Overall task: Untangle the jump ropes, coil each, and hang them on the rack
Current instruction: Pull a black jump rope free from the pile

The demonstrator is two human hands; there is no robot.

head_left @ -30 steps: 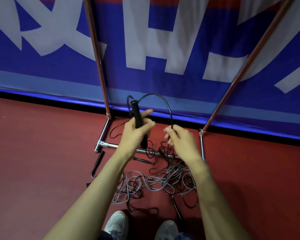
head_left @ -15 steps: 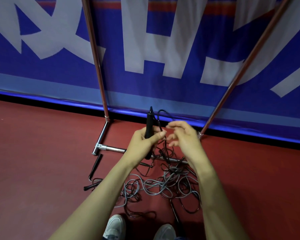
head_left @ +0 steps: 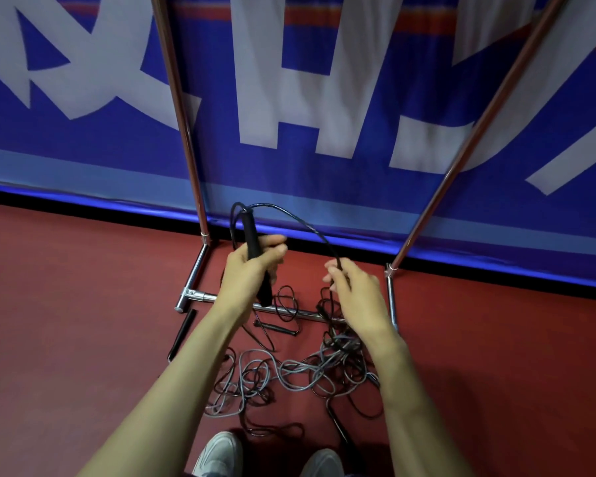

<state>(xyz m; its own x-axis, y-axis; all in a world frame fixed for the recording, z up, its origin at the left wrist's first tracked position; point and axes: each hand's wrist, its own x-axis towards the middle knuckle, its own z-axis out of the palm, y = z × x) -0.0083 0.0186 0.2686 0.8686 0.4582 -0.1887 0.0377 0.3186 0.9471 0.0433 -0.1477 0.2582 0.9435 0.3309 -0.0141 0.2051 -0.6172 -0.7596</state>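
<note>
- Floor [head_left: 66,304]: red sports surface. It ends ahead at a blue-and-white banner [head_left: 324,98] with a black strip along the base.
- Rack [head_left: 200,297]: chrome base sits on the floor just before the banner. Two uprights rise out of frame, so the top is not visible.
- Your left hand [head_left: 252,270] grips a black handle [head_left: 252,235] upright. Its cord [head_left: 289,215] arches over to your right hand [head_left: 355,290], which pinches it.
- Rope tangle [head_left: 307,370]: grey and black, on the floor between your shoes [head_left: 221,454] and the rack base. Some loops cross the base bar.
- Loose handle [head_left: 183,333]: on the floor just beside the bar's left end.
- Floor runs wide on both sides of the rack. The banner is the hard edge ahead.
</note>
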